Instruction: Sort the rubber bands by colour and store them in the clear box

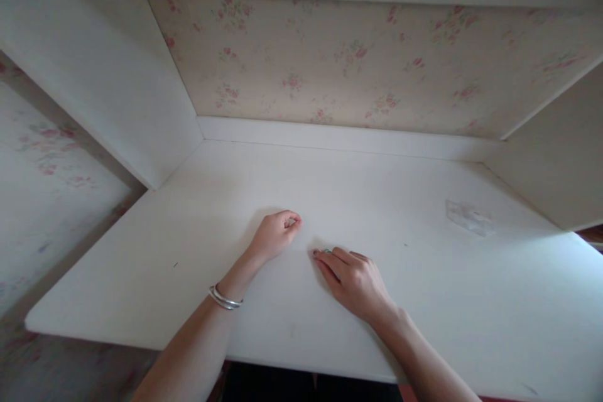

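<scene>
Both my hands rest on a white desk top (pixel 188 251) inside a white alcove. My left hand (pixel 276 233) is curled into a loose fist, its fingertips pinched on something tiny and pale that I cannot make out. A silver bangle (pixel 224 298) sits on that wrist. My right hand (pixel 351 277) lies palm down a little to the right, fingers pressed together, with a small greyish thing under its fingertips, mostly hidden. The two hands are a short gap apart.
A scrap of clear crumpled tape or film (pixel 468 217) lies on the desk at the right. White side panels (pixel 117 88) close in left and right, and floral wallpaper (pixel 339 63) covers the back. The desk's front edge runs just below my forearms.
</scene>
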The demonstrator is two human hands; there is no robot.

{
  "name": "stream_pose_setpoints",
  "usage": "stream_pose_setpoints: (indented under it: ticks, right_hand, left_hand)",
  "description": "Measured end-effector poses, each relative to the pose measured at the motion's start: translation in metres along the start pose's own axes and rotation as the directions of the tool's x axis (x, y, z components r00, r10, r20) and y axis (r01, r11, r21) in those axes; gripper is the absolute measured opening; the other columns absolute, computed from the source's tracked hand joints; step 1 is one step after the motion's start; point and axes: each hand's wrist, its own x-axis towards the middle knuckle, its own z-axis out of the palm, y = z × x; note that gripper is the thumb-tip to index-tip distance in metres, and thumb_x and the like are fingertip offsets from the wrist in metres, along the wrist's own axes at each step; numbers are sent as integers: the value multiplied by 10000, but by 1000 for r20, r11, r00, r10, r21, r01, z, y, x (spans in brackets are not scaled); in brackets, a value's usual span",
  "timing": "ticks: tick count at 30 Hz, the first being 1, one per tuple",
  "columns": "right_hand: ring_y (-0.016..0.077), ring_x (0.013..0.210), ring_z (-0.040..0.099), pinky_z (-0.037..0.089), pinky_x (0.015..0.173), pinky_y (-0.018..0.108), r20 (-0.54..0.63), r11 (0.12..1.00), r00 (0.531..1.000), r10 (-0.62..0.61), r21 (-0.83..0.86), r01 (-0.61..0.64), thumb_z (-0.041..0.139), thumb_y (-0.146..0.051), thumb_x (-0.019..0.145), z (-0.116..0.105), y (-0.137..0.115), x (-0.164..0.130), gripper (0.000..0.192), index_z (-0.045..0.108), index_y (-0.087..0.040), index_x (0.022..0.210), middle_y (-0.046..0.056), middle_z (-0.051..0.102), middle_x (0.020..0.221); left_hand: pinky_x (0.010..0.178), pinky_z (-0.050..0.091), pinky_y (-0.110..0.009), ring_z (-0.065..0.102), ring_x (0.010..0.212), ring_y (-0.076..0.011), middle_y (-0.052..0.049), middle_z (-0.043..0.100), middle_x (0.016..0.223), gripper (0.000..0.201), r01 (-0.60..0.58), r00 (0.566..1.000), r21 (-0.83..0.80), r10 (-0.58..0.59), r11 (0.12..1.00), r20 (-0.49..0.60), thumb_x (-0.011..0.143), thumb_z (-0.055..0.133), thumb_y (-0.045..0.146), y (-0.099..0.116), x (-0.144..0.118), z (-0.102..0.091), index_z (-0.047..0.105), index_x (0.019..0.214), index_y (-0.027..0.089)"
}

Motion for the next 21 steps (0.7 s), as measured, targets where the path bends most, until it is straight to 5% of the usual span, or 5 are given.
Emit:
stream_pose_setpoints:
  ticks: [12, 21]
  right_hand:
    - [112, 611, 546, 377, 586, 250, -48, 985, 987, -155, -90, 150, 434, -173, 923, 8, 9, -2, 265, 630, -231, 1092, 1, 617, 746]
    - [109, 618, 533, 384, 589, 231, -161, 996, 985, -67, 46, 75, 445, -207, 929, 0, 16, -8, 240, 631, -233, 1078, 3, 587, 713]
  left_hand:
    - [498, 295, -211, 456, 510, -103, 29, 518, 561, 261, -30, 999, 73, 30, 997, -10, 850, 491, 357, -4, 0, 1, 681, 888, 182]
    - [487, 291, -211, 439, 494, -97, 40, 501, 546, 253, -19, 1000, 41, 19, 999, 0, 849, 496, 363, -2, 0, 0, 674, 879, 186]
